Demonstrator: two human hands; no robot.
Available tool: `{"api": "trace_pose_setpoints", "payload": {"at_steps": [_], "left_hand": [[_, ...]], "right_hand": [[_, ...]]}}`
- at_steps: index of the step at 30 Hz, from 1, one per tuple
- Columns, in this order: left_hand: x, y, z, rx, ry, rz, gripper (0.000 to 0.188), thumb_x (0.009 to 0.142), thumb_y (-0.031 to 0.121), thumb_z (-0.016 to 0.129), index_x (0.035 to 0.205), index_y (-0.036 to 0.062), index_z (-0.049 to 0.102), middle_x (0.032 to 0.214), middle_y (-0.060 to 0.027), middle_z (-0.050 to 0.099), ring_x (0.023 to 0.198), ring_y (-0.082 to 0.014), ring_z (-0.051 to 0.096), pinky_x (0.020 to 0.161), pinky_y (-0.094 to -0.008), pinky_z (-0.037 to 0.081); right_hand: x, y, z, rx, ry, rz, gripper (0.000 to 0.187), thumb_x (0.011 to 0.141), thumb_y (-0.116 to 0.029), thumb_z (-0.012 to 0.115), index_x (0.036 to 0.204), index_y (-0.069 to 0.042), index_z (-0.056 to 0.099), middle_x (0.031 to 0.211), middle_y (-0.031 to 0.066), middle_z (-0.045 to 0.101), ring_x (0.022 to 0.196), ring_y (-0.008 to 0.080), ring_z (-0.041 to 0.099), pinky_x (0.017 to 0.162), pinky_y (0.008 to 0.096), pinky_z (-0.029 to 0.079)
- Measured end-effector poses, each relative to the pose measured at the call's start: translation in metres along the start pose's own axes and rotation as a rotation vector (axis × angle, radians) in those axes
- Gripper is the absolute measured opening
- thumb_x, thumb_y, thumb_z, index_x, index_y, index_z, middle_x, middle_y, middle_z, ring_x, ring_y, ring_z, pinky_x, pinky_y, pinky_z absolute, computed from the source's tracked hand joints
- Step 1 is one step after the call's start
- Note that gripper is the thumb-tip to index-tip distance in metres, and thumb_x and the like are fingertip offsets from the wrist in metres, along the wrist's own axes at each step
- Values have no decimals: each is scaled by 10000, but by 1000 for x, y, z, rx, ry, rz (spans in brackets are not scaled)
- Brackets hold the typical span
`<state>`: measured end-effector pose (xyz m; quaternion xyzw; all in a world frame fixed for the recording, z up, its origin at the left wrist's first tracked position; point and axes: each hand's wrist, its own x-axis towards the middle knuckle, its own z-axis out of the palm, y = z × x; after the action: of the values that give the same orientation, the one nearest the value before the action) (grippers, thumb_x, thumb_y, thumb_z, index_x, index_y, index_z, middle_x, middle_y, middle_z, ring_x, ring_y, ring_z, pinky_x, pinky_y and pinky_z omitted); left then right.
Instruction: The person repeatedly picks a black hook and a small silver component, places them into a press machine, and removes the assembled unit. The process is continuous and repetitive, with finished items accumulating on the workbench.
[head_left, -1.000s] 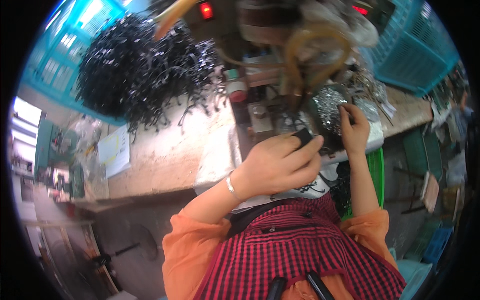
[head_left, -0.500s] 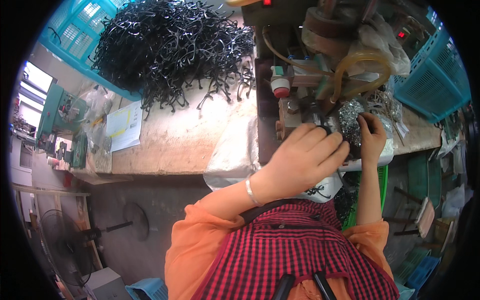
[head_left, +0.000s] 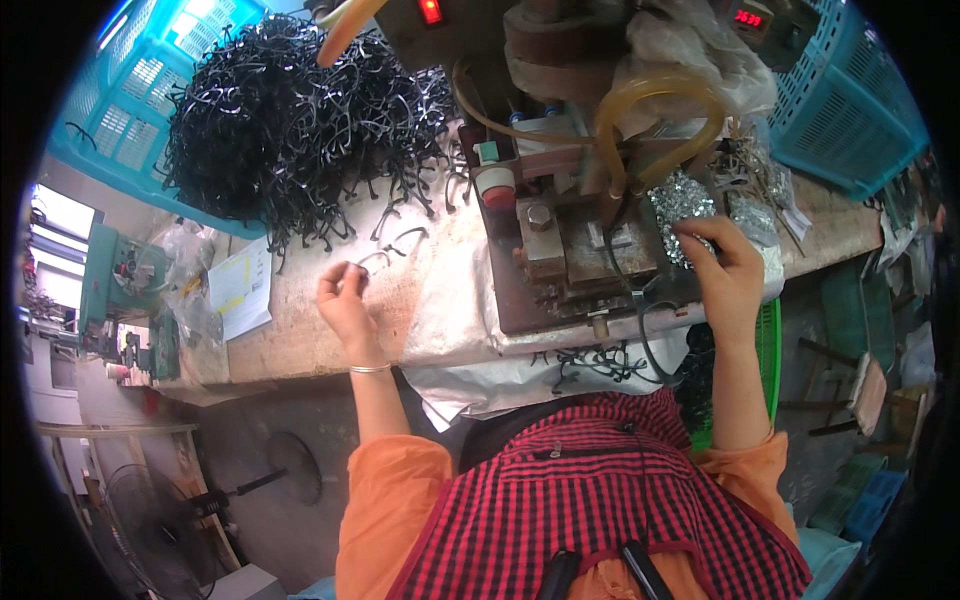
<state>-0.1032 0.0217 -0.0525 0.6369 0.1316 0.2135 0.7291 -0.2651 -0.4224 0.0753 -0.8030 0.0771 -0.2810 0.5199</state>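
Note:
My left hand point(head_left: 347, 308) is over the bench, thumb and fingers pinched at the end of a thin black curved plastic piece point(head_left: 405, 243). Beyond it lies a big tangled heap of the same black pieces point(head_left: 300, 120). My right hand point(head_left: 728, 268) is at the pile of small shiny metal parts point(head_left: 684, 205), its thumb and fingertips closed together; whatever is between them is too small to make out. Between my hands stands a press with a metal fixture block point(head_left: 600, 262), and a black cord point(head_left: 645, 335) hangs over its front edge.
A red push button point(head_left: 496, 190) and looping yellowish hoses point(head_left: 660, 90) belong to the press. Blue crates point(head_left: 850, 105) stand at the right and far left. Several black pieces lie on silvery sheeting point(head_left: 475, 385) at the bench front. A paper sheet point(head_left: 240, 290) lies to the left.
My left hand has moved from the press fixture leftward to the bench and pinches a black piece there. My right hand stays by the metal parts. The view has shifted slightly.

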Motion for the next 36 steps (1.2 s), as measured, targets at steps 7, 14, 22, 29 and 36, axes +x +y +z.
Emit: {"api": "trace_pose_setpoints", "payload": {"at_steps": [7,14,22,29,36], "left_hand": [[-3,6,49,1019,-115,876,271,926,292,714,1028,41,727,1045,-134,703,1022,-339,604,890,-456,491],[-28,-12,66,1390,-347,848,359,886,406,729,922,60,641,945,-127,633,883,-328,605,733,-460,515],[-30,36,62,291,-332,152,245,1075,279,555,1025,53,635,850,-86,635,732,-174,621,686,-292,497],[-163,148,141,64,-1011,1304,117,814,19,694,931,18,697,1064,-182,710,771,-260,700,599,-338,536],[-179,138,186,4,-1064,1318,273,736,55,725,1008,35,725,1071,-138,716,658,-268,609,585,-370,520]], "right_hand": [[19,-20,42,420,-57,126,496,840,43,746,1296,30,551,942,60,689,902,129,650,847,249,503],[14,-42,55,794,-43,220,574,832,93,733,1354,29,501,952,58,689,936,110,641,855,240,512],[-5,-65,48,547,-94,114,648,861,42,698,1449,41,427,1221,143,687,1159,170,623,1023,320,471],[12,52,-7,-841,95,-181,263,773,-120,778,1031,-84,742,1286,219,642,1328,421,521,1093,497,427],[11,91,-15,-682,156,-195,145,794,-126,786,929,-87,749,1262,195,659,1282,392,555,1077,474,443]]}}
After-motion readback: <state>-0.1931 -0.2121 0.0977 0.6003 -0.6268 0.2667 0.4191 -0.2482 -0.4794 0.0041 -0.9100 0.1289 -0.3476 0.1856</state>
